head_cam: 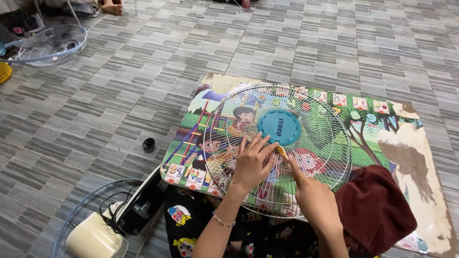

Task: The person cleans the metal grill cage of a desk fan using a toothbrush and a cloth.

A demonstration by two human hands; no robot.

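A round white wire fan guard [315, 119] with a teal centre cap [279, 127] lies flat on a colourful picture mat [377, 129]. My left hand [251, 162] rests flat on the guard's wires, fingers spread, just below the cap. My right hand [313, 200] holds a small yellow piece [282, 152] against the wires beside the left fingertips. A bracelet circles my left wrist.
A dark red cloth [375, 208] lies on the mat at my right. A cream fan motor [93, 236] with a black base sits inside another guard at bottom left. A small black cap [149, 144] lies on the grey tiled floor. Another wire guard [48, 45] rests far left.
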